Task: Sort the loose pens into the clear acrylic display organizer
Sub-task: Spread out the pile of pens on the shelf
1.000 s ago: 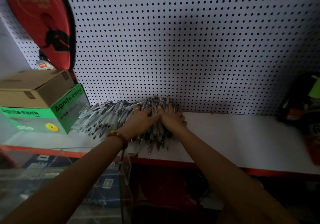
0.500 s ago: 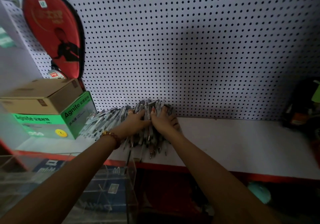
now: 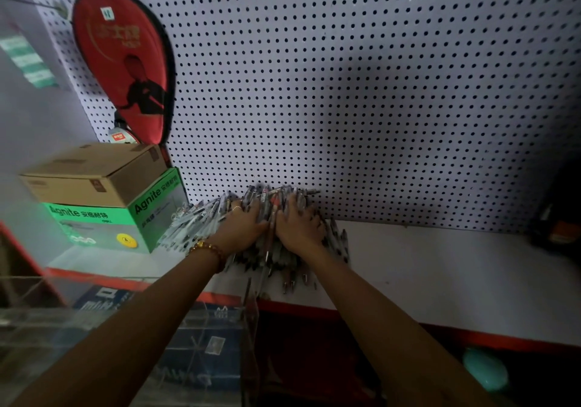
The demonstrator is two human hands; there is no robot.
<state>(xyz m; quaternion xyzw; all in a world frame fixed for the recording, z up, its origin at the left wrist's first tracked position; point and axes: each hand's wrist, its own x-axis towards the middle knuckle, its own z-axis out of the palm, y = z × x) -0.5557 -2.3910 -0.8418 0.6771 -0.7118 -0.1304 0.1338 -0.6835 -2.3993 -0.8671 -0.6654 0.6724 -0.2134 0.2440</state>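
A big heap of loose pens (image 3: 195,222) lies on the white shelf (image 3: 440,268), pushed up against the pegboard. My left hand (image 3: 242,229), with a bead bracelet on its wrist, rests palm down on the middle of the heap, fingers spread toward the wall. Right beside it, my right hand (image 3: 298,229) presses on the heap's right part, fingers spread over the pens. A few pens stick up between the two hands. The clear acrylic organizer (image 3: 248,321) stands below the shelf's front edge at lower left, under my left forearm.
A brown carton stacked on a green box (image 3: 103,218) stands left of the pens. A red paddle case (image 3: 125,60) hangs on the pegboard (image 3: 377,92). Dark items (image 3: 559,215) sit at the shelf's far right. A red strip edges the shelf front.
Both hands stayed on the heap and shifted slightly toward the pegboard, drawing the pens closer together. The view tilted upward.
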